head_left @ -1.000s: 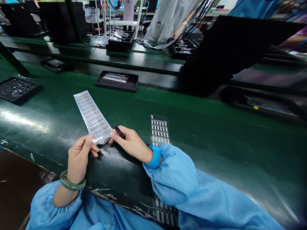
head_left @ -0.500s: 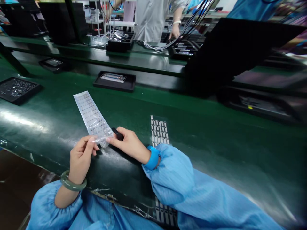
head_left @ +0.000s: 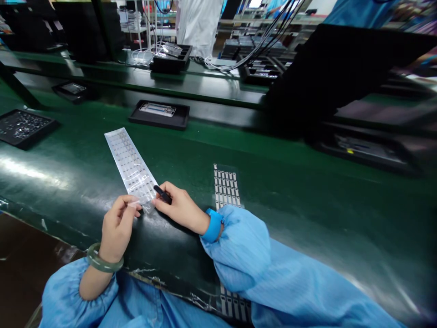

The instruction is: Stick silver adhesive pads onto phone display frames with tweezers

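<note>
A long white sheet of small sticker pieces (head_left: 128,161) lies on the green belt (head_left: 290,191), running away from me to the left. My left hand (head_left: 118,225) pinches the clear film at the sheet's near end. My right hand (head_left: 177,207) is closed on a small black tool (head_left: 162,194) whose tip touches that same near end. A second strip with rows of small grey pieces (head_left: 226,184) lies just right of my right hand, partly under my blue sleeve.
A black tray with a flat part (head_left: 159,114) sits on the dark lane beyond the sheet. Another black tray of small parts (head_left: 23,127) is at far left. A large black panel (head_left: 327,68) rises at right. A person in white (head_left: 200,23) stands behind the far bench.
My hands have barely shifted; the black tool now points lower toward the sheet's end. The tray on the dark lane has slid slightly left. The person at the back has moved left.
</note>
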The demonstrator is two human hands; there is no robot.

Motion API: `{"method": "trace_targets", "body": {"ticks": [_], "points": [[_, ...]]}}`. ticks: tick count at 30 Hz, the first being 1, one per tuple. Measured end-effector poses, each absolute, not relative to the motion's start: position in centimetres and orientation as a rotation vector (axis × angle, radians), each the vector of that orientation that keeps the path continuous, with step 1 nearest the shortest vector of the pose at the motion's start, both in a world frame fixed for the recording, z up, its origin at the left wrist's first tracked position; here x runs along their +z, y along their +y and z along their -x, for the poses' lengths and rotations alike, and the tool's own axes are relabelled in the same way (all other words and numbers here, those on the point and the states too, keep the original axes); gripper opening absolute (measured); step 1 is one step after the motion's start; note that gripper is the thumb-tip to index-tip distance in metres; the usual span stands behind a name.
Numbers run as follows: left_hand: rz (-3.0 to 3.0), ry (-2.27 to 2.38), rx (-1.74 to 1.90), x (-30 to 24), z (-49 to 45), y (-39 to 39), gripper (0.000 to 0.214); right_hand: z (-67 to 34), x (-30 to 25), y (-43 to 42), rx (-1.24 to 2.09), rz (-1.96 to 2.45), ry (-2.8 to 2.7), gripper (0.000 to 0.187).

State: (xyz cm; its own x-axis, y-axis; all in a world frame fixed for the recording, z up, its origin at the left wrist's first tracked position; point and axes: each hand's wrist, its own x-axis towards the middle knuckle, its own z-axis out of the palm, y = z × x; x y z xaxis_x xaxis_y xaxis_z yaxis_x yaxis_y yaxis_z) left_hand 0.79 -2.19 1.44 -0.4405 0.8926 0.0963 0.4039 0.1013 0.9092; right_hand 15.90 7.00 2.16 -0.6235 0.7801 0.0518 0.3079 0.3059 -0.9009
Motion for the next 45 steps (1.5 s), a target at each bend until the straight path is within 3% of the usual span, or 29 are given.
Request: {"method": "trace_targets", "body": {"ticks": [6,11,26,38,45], "points": [[-1.334,2.016,1.194,1.4,-1.6,-1.9,0.03,-15.8,1.8,7.0,1.345,0.929,-2.043,0.011],[-1.304,2.053,1.185,0.9,-1.2,-1.8,0.021,-15.7,1.9,7.2,1.381,0.878,-2.035,0.005],[-1.07,1.856,1.286,1.6,1.5,-2.0,0.019,-16.7,2.6,8.5,1.696,0.744,-2.067,0.016],[-1.098,2.068,1.283,1.8,3.7,-3.5,0.02,-16.8,3.1,8.3,1.839,0.623,-2.131,0.017],[-1.124,2.061,1.354,1.4,4.1,-3.4,0.024,-16.9,2.7,8.6,1.765,0.681,-2.172,0.016]]}}
